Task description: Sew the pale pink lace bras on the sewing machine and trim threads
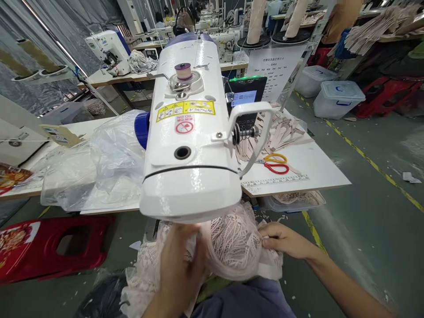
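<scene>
The pale pink lace cloth [236, 240] lay at the front of the big white sewing machine [192, 190], where the right hand [286, 238] pinched its edge, but the left hand [180, 267] was too blurry to tell if it held any.

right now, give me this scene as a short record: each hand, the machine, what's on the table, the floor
left hand: blurred, at the lace; grip unclear
right hand: pinching the lace's right side
lace: pale pink, bunched in front of the machine, over the person's lap
machine: white, a spool on top, lit screen behind
table, right: scissors with yellow and red handles, ruler, pale strips
table, left: clear plastic
floor: red stool at left, white scraps scattered
</scene>
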Tool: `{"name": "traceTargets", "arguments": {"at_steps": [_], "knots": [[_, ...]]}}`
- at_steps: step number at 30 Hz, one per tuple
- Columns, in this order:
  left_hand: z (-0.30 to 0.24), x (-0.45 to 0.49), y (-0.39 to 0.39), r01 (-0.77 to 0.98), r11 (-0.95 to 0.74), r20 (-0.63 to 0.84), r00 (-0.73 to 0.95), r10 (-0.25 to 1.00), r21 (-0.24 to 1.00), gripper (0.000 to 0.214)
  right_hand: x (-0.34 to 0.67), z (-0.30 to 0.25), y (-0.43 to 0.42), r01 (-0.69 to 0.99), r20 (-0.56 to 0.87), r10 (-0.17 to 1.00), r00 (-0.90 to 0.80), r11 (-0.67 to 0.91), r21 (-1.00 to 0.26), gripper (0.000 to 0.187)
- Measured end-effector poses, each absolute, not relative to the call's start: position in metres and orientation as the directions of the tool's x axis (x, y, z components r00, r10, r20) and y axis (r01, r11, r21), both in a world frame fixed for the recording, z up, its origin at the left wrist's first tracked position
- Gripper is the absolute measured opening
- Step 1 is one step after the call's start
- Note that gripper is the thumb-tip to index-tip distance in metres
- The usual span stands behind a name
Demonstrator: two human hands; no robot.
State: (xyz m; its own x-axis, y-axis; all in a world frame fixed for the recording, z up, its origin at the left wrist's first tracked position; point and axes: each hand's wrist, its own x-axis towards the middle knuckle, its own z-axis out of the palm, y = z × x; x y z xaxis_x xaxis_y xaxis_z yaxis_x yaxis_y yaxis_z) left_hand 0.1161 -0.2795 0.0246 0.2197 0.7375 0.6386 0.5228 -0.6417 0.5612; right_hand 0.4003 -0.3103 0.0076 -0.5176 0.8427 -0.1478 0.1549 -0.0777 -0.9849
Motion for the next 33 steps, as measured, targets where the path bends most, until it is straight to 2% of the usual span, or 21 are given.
{"name": "traceTargets", "arguments": {"at_steps": [3,5,6,8,9,11,12,13,15,18,21,24,26,30,33], "knots": [[0.042,0.141,-0.3,0.289,-0.904,0.829,0.38,0.409,0.314,0.019,0.388,0.032,-0.315,0.239,-0.08,0.776,-0.626,0.093,-0.966,0.043],[0.041,0.155,-0.309,0.167,-0.959,0.788,0.547,0.283,0.229,0.034,0.373,0.051,-0.32,0.313,-0.095,0.687,-0.721,0.199,-0.929,0.038],[0.038,0.158,-0.311,0.141,-0.955,0.709,0.643,0.29,0.262,0.045,0.365,0.061,-0.322,0.346,-0.117,0.637,-0.762,0.247,-0.905,0.035],[0.028,0.157,-0.311,0.201,-0.87,0.428,0.806,0.408,0.45,0.06,0.352,0.077,-0.327,0.42,-0.177,0.586,-0.79,0.308,-0.853,0.029],[0.024,0.153,-0.309,0.274,-0.774,0.254,0.837,0.484,0.571,0.055,0.347,0.084,-0.328,0.469,-0.208,0.598,-0.774,0.321,-0.823,0.028],[0.02,0.142,-0.304,0.392,-0.532,-0.028,0.824,0.566,0.751,0.025,0.343,0.09,-0.329,0.572,-0.26,0.663,-0.702,0.308,-0.76,0.025],[0.021,0.137,-0.3,0.414,-0.423,-0.112,0.808,0.578,0.806,0.013,0.342,0.09,-0.328,0.617,-0.275,0.708,-0.65,0.281,-0.735,0.024],[0.022,0.132,-0.296,0.414,-0.336,-0.152,0.791,0.592,0.846,0.014,0.343,0.088,-0.327,0.645,-0.282,0.75,-0.599,0.243,-0.725,0.024],[0.027,0.127,-0.288,0.401,-0.241,-0.166,0.751,0.639,0.884,0.017,0.344,0.08,-0.322,0.646,-0.283,0.806,-0.52,0.154,-0.748,0.024],[0.031,0.127,-0.28,0.422,-0.214,-0.167,0.701,0.693,0.881,0.014,0.342,0.064,-0.311,0.585,-0.258,0.85,-0.46,0.071,-0.808,0.014],[0.028,0.13,-0.275,0.455,-0.323,-0.097,0.688,0.72,0.83,0.027,0.338,0.054,-0.298,0.563,-0.201,0.872,-0.447,0.1,-0.82,0.01],[0.026,0.129,-0.271,0.534,-0.487,0.056,0.632,0.773,0.692,0.036,0.335,0.05,-0.286,0.539,-0.126,0.884,-0.45,0.156,-0.828,0.019],[0.026,0.125,-0.266,0.554,-0.515,0.103,0.609,0.786,0.654,0.037,0.334,0.051,-0.278,0.512,-0.091,0.901,-0.424,0.156,-0.845,0.023],[0.028,0.113,-0.249,0.544,-0.392,0.038,0.549,0.835,0.742,0.035,0.335,0.056,-0.263,0.518,-0.051,0.929,-0.367,0.158,-0.841,0.022],[0.027,0.105,-0.236,0.503,-0.305,0.041,0.468,0.882,0.808,0.03,0.339,0.057,-0.253,0.546,-0.096,0.918,-0.384,0.142,-0.826,0.021]]}}
